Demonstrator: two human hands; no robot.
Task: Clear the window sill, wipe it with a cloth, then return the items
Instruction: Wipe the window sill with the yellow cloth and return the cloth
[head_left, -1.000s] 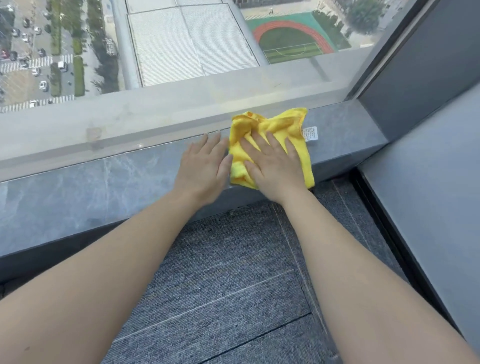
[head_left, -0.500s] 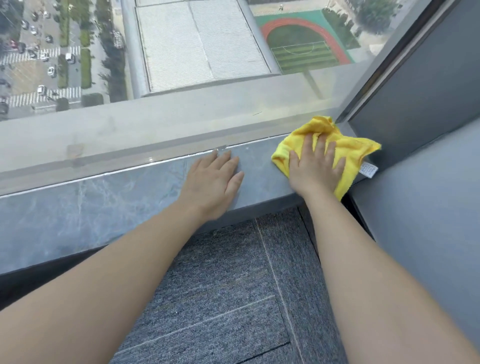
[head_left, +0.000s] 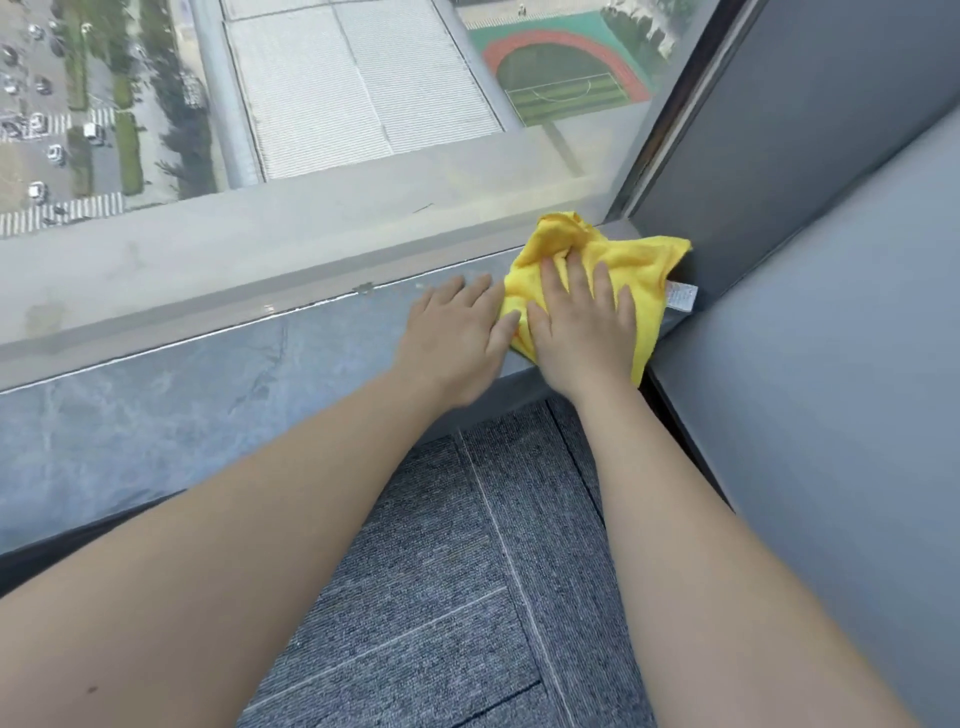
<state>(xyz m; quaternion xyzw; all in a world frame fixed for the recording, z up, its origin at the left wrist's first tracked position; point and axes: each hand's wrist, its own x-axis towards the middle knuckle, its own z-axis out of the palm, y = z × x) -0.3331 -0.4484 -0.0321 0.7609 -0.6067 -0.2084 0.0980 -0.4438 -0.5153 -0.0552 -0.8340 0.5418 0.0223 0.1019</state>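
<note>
A yellow cloth (head_left: 647, 262) lies crumpled at the right end of the grey marbled window sill (head_left: 182, 400), pushed against the wall corner. My right hand (head_left: 582, 327) presses flat on it, fingers spread over the fabric. A white care label (head_left: 681, 297) sticks out at the cloth's right edge. My left hand (head_left: 457, 338) lies flat on the bare sill, its fingers touching the cloth's left edge and holding nothing. No other items are visible on the sill.
The window glass (head_left: 363, 104) rises directly behind the sill, with a street and sports field far below. A grey wall (head_left: 831, 338) closes off the right side. Grey carpet tiles (head_left: 467, 571) cover the floor under my arms.
My right hand slid the cloth rightward along the sill into the corner by the wall. My left hand followed to the right and now rests beside the cloth.
</note>
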